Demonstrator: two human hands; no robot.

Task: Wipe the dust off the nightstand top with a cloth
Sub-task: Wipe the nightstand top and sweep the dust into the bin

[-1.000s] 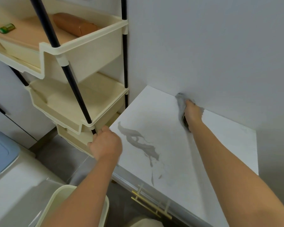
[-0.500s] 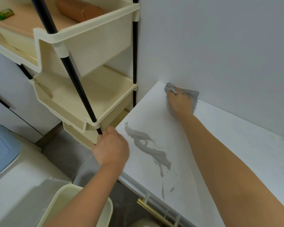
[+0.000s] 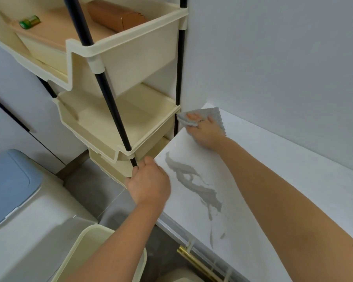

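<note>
The white nightstand top (image 3: pixel 273 180) fills the right of the head view and carries a grey marble-like streak (image 3: pixel 194 180). My right hand (image 3: pixel 204 131) presses a grey cloth (image 3: pixel 214 113) flat on the top's far left corner, next to the wall, with fingers spread over it and a ring on one finger. My left hand (image 3: pixel 149 182) grips the nightstand's near left edge, thumb beside the rack's black pole.
A cream tiered rack (image 3: pixel 118 119) with black poles stands just left of the nightstand, holding a brown pouch (image 3: pixel 114 15) and a green battery (image 3: pixel 30 21). A cream bin (image 3: pixel 90 255) and a blue-lidded container (image 3: pixel 8 184) sit lower left. A gold drawer handle (image 3: pixel 194 259) shows below.
My right hand has slid the cloth leftward along the back wall into the far left corner. My left hand has stayed at the nightstand's left edge.
</note>
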